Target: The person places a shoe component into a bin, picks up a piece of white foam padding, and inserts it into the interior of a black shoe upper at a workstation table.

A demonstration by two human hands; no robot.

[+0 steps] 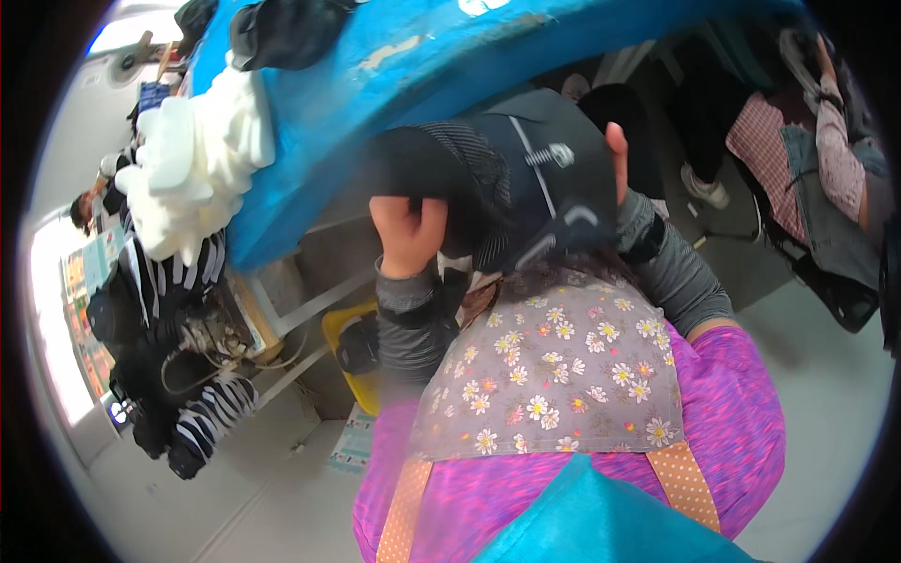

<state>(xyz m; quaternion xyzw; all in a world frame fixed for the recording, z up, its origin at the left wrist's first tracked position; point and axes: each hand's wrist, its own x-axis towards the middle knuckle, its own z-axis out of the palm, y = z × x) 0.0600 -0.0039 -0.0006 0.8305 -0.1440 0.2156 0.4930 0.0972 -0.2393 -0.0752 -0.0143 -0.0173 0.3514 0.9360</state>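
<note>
In front of my apron, at the edge of the blue-covered table (324,141), I hold up a dark fabric piece (554,188). It is black and navy, with a finely ribbed panel and light grey marks; its exact kind is unclear. My left hand (410,235) grips its lower left side, with some fingers hidden under the black cloth. At its right edge my right hand (617,164) shows mainly a finger or thumb pointing up; the rest is behind the fabric. Both hands are closed on the piece.
White foam pieces (192,164) are heaped on the table's left end, near a black item (291,33). Black-and-white striped pieces (211,418) are at the left. A yellow bin (335,330) stands below. Another person (807,178) sits at the right.
</note>
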